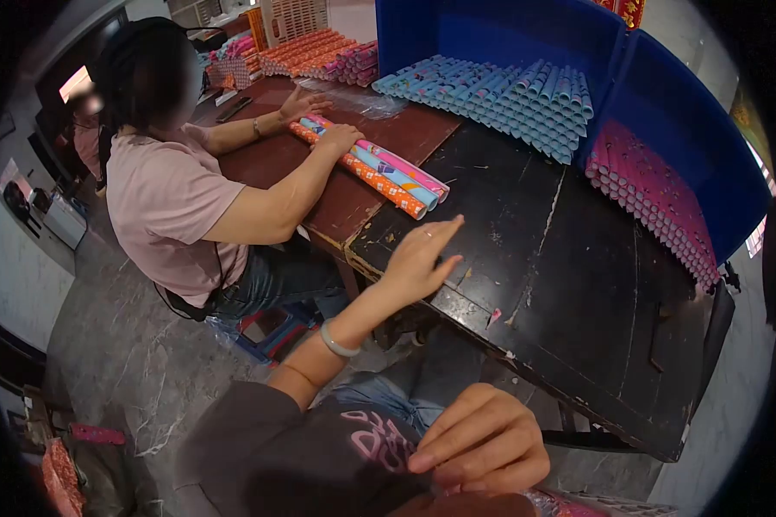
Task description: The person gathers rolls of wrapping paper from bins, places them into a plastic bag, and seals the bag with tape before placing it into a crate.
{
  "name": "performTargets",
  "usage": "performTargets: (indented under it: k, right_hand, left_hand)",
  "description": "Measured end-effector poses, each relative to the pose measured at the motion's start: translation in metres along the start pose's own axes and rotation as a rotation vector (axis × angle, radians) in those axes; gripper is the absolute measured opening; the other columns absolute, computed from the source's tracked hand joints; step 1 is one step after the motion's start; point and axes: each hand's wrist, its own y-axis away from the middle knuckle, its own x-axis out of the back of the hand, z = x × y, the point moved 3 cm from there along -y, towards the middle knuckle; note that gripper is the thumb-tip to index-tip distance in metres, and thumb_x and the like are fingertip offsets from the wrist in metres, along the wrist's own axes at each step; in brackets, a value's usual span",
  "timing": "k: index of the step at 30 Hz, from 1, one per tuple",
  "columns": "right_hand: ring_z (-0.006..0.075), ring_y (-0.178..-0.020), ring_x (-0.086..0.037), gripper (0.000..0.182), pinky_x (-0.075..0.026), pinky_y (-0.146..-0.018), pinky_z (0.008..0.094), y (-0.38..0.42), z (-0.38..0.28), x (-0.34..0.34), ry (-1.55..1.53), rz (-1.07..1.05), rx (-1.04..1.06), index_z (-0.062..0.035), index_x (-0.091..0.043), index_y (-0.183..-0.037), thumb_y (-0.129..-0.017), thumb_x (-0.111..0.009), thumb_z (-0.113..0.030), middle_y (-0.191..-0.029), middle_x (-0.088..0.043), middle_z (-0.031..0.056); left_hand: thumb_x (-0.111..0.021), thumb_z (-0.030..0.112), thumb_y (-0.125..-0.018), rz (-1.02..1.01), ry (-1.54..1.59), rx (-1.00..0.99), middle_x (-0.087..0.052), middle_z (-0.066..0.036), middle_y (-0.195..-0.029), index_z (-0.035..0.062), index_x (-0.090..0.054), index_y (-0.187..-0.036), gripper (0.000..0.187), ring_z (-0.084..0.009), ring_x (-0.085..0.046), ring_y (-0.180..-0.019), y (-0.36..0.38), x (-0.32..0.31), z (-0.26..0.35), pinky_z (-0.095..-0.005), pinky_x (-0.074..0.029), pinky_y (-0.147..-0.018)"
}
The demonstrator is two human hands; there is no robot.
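My left hand [422, 260] is over the near edge of the black table [569, 284], its fingers stretched out and the thumb apart, holding nothing. Just beyond it lie an orange paper roll [388, 185], a light blue paper roll [397, 178] and a pink paper roll [409, 171], side by side. A co-worker's hand [341, 140] rests on these rolls, and the other hand is spread beside their far ends. My right hand [487, 439] is low, close to my body, with curled fingers; whatever they may hold is hidden.
Light blue rolls [526, 99] are stacked at the back against a blue bin [457, 34]. Pink rolls [651, 194] fill another blue bin [707, 121] at right. Orange rolls [310, 52] lie beyond the co-worker [172, 198], who sits at the brown table [276, 95].
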Motion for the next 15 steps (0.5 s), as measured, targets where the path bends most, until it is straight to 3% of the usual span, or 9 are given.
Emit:
performTargets:
  k: [9, 10, 12, 13, 14, 15]
  right_hand:
    - [0.0337, -0.078, -0.065, 0.015, -0.056, -0.059, 0.038, 0.016, 0.009, 0.016, 0.031, 0.066, -0.023, 0.0007, -0.047, -0.084, -0.082, -0.061, -0.003, -0.094, -0.056, 0.0206]
    - [0.0333, -0.077, -0.065, 0.015, -0.056, -0.059, 0.0393, 0.013, 0.004, 0.016, 0.088, 0.095, -0.074, -0.0005, -0.047, -0.082, -0.086, -0.059, -0.008, -0.086, -0.058, 0.0193]
    - [0.0314, -0.073, -0.064, 0.019, -0.054, -0.057, 0.0379, 0.032, -0.006, 0.024, 0.362, 0.208, -0.216, -0.0022, -0.047, -0.079, -0.089, -0.056, -0.016, -0.078, -0.06, 0.0169]
    - [0.0293, -0.073, -0.066, 0.014, -0.052, -0.061, 0.0343, 0.036, -0.013, 0.02, 0.631, 0.559, -0.325, -0.0059, -0.057, -0.073, -0.08, -0.064, -0.016, -0.081, -0.066, 0.0138]
    - [0.0277, -0.074, -0.064, 0.016, -0.051, -0.065, 0.0341, 0.047, -0.02, 0.031, 0.929, 0.672, -0.396, -0.0032, -0.054, -0.073, -0.082, -0.06, -0.014, -0.085, -0.065, 0.0166]
    - [0.0234, -0.076, -0.062, 0.008, -0.05, -0.066, 0.0306, 0.053, -0.027, 0.046, 0.999, 0.745, -0.404, -0.0011, -0.051, -0.074, -0.08, -0.055, -0.004, -0.086, -0.064, 0.0172]
  left_hand:
    - [-0.064, 0.007, -0.079, 0.14, -0.152, 0.151, -0.054, -0.017, -0.118, 0.0015, -0.046, -0.127, 0.052, -0.0291, -0.052, -0.11, 0.015, 0.052, -0.063, -0.0341, -0.042, -0.091]
    - [-0.064, 0.007, -0.079, 0.143, -0.131, 0.166, -0.053, -0.017, -0.118, 0.0013, -0.045, -0.127, 0.051, -0.0286, -0.052, -0.11, 0.016, 0.053, -0.066, -0.0336, -0.043, -0.09]
    - [-0.065, 0.01, -0.077, 0.203, -0.127, 0.164, -0.054, -0.02, -0.115, -0.0006, -0.047, -0.123, 0.051, -0.0328, -0.053, -0.106, 0.017, 0.053, -0.073, -0.0369, -0.043, -0.09]
    - [-0.065, 0.01, -0.077, 0.209, -0.152, 0.14, -0.054, -0.019, -0.115, -0.0006, -0.047, -0.123, 0.05, -0.0327, -0.053, -0.106, 0.015, 0.052, -0.075, -0.0365, -0.043, -0.089]
    - [-0.065, 0.009, -0.077, 0.212, -0.128, 0.143, -0.054, -0.019, -0.115, -0.0013, -0.047, -0.123, 0.05, -0.0327, -0.053, -0.106, 0.013, 0.051, -0.079, -0.0362, -0.043, -0.09]
    - [-0.064, 0.008, -0.077, 0.2, -0.115, 0.159, -0.054, -0.02, -0.115, -0.0017, -0.047, -0.121, 0.048, -0.0326, -0.053, -0.106, 0.013, 0.048, -0.082, -0.0361, -0.043, -0.09]
